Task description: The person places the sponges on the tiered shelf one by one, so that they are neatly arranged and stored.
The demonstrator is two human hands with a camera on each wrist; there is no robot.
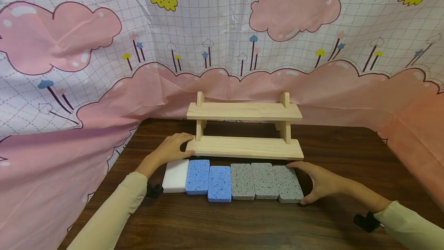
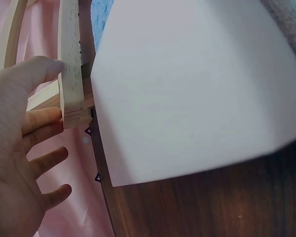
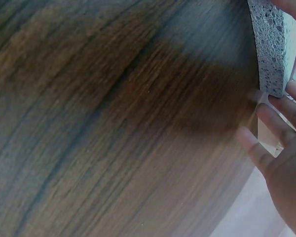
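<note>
My left hand grips the left end of a two-tier wooden shelf rack, thumb at the front edge of its lower board and fingers at the back edge. A smooth white sponge lies just below that hand and fills much of the left wrist view. To its right are two blue speckled sponges, then three grey ones, all flat in a row. At the row's right end, my right hand holds the last grey sponge, thumb at its near corner and index finger at its far corner.
The dark wooden table carries the rack behind the sponge row. Behind it and along both sides hangs a cloth printed with pink clouds. The rack's upper board rises between two upright side pieces near the back cloth.
</note>
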